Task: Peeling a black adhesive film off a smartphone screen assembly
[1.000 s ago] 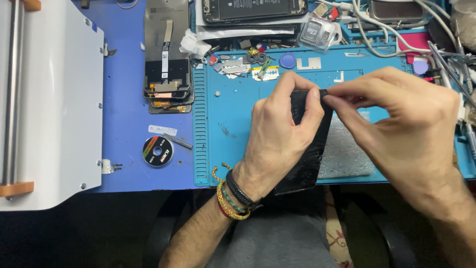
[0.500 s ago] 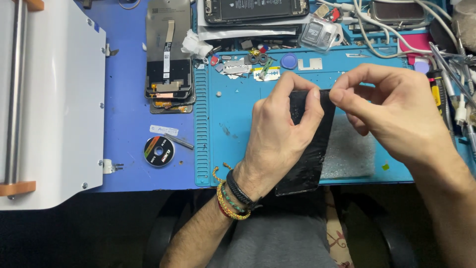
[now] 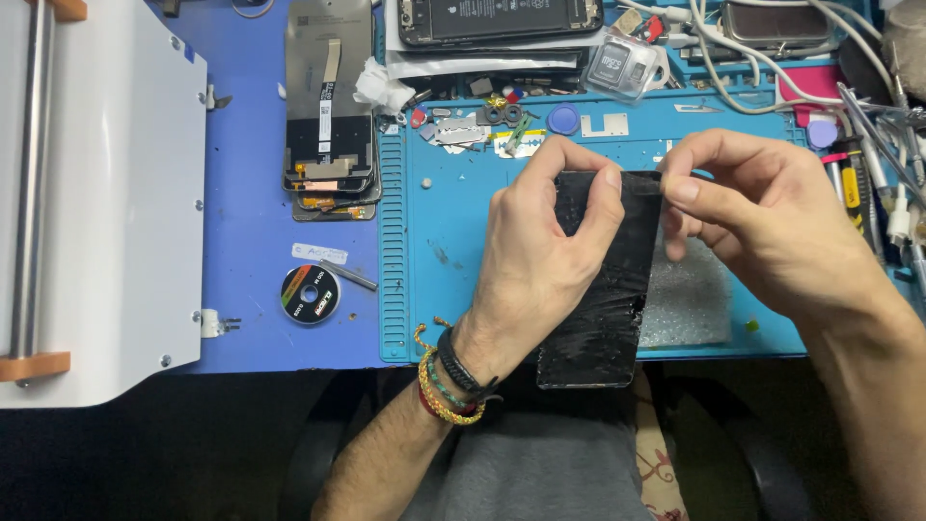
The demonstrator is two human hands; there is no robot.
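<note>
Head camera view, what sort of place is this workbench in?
Most likely a phone repair bench. The left hand and right hand hold a black phone screen panel over a blue repair mat; an opened phone and stacked display assemblies lie nearby.

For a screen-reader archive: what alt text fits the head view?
Left hand grips a black phone screen panel above a blue repair mat; right hand pinches its top edge. Phone parts lie beyond.

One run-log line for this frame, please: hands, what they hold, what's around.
left hand: grips black phone screen panel | right hand: pinches panel's top edge | under: blue work mat | nearby: tape roll, stacked screens
</note>
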